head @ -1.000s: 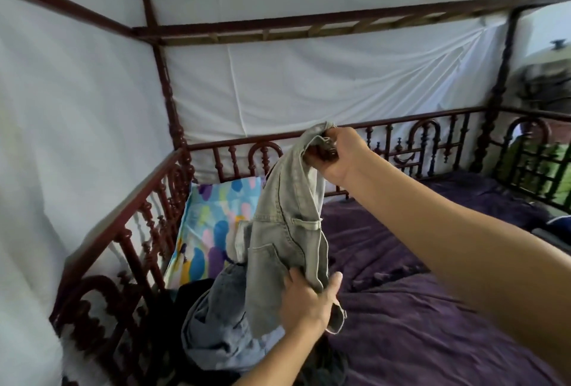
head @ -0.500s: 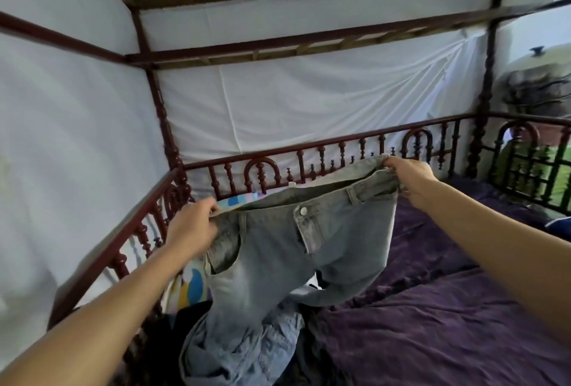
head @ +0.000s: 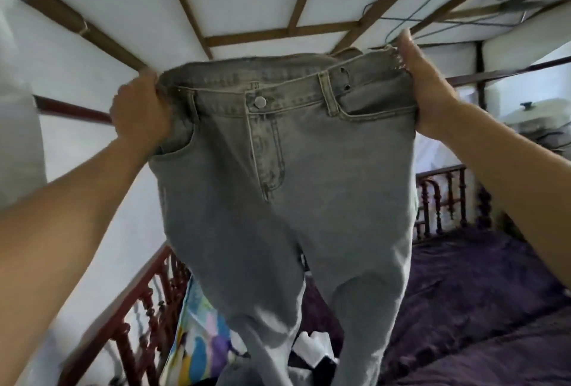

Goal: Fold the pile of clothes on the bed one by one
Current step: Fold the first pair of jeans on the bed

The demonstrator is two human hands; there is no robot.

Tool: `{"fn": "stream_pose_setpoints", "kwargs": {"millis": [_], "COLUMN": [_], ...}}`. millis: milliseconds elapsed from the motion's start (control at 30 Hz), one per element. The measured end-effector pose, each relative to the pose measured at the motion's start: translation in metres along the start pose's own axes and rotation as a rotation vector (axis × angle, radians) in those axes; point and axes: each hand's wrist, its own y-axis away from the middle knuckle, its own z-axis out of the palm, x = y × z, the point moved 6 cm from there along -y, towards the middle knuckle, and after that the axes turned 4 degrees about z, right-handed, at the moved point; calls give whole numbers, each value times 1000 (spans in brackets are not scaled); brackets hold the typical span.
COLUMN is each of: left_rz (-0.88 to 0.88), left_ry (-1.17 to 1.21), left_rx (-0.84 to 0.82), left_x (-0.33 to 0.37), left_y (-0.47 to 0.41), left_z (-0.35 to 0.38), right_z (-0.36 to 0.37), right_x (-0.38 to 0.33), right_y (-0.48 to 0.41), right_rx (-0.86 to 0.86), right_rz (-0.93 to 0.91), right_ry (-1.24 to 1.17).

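While the jeans [head: 309, 200] hang spread across the centre of the frame, button side toward the camera, the left hand [head: 140, 113] has its grip curled round the waistband's left end. The right hand [head: 423, 89] pinches the right end between thumb and fingers. Both legs drop to the bottom edge, over dark and white clothes [head: 312, 351] on the purple-covered bed [head: 479, 293], beside a colourful pillow [head: 197, 339].
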Motion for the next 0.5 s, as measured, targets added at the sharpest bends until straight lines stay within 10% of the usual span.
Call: {"fn": "stream_pose_setpoints", "kwargs": {"millis": [233,500], "left_rz": [52,261], "left_ry": [-68,41], "left_rx": [-154,-154], "left_x": [-7,50], "left_y": [3,12], "left_z": [50,125], "right_z": [23,-53], "right_x": [28,93], "right_y": [49,83], "right_rx": [-226,368], "right_rz": [-67,53], "right_ry": [444,323]}}
